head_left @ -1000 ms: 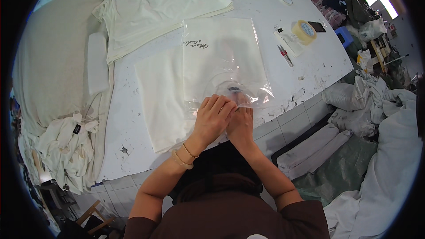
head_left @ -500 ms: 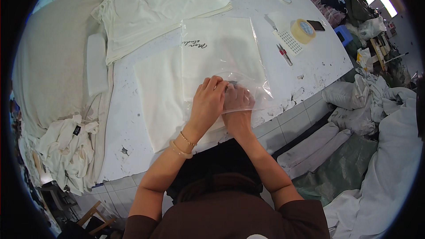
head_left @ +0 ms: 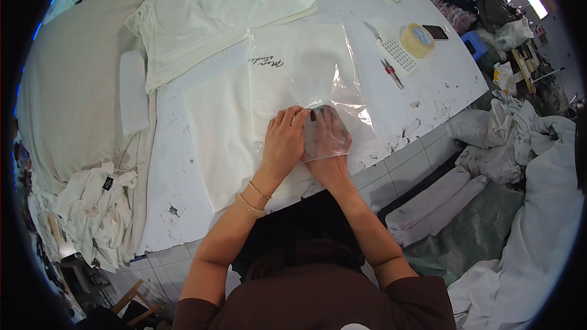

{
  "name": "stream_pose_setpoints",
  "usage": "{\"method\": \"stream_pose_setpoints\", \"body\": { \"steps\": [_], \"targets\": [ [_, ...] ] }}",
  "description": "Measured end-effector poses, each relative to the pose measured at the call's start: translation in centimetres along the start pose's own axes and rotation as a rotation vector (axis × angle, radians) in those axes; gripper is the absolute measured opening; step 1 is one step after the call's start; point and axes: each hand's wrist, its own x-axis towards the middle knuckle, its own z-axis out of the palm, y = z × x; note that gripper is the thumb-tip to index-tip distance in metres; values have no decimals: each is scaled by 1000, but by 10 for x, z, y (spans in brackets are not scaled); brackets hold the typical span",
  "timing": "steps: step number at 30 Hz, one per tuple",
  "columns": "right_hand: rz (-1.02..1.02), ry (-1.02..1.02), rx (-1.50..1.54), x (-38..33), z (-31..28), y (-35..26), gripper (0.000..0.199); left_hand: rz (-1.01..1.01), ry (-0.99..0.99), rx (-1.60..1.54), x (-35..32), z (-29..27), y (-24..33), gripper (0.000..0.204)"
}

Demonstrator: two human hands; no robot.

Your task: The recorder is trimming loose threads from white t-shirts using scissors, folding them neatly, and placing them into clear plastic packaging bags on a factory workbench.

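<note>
the clear plastic bag (head_left: 306,79) lies flat on the white bench (head_left: 440,85), directly in front of the person, with a folded cream shirt (head_left: 299,67) inside it; the shirt's dark script print shows through the film near the bag's far left corner. the shirt looks fully in, reaching to the far end of the bag, so the filling seems done. what looks left is the near end: the bag's mouth, at the bench edge nearest the person, is where both hands are, and whether it is already sealed cannot be told, since the hands cover it.

the left hand (head_left: 284,143) lies palm down, fingers stretched and together, pressing on the near left part of the bag. the right hand (head_left: 327,140) is flat and open too, just beside the left and touching it, and it appears to sit under the clear film, as the plastic shines over its back; neither hand grips anything. the bag thus runs away from the hands toward the far side of the bench, its near edge under them.

under the bag, to its left, another cream shirt (head_left: 214,128) lies spread flat. farther off, a stack of folded cream shirts (head_left: 214,12) sits on the far left of the bench. to the right of the bag, well apart from the hands, are a roll of tape (head_left: 417,40), a red-handled tool (head_left: 391,73) and a dark phone (head_left: 436,32). a heap of white garments (head_left: 92,208) hangs off the bench's left side.
</note>
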Motion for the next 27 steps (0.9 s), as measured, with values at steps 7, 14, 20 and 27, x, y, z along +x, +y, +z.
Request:
{"method": "stream_pose_setpoints", "body": {
  "steps": [7, 14, 20, 27],
  "targets": [
    [125, -117, -239, 9, 4, -6, 70, -24, -34, -71, 2, 0, 2, 37],
    [-61, -305, 131, -67, -48, -6, 48, 175, -229, 177, -7, 5, -1, 44],
    [744, 157, 749, -62, -86, 60, 20, 184, -299, 288, -16, 0, 25, 41],
    [1004, -112, 1216, -25, -85, 115, 17, -590, -641, -1075, -52, 30, 100, 24]
  ]
}}
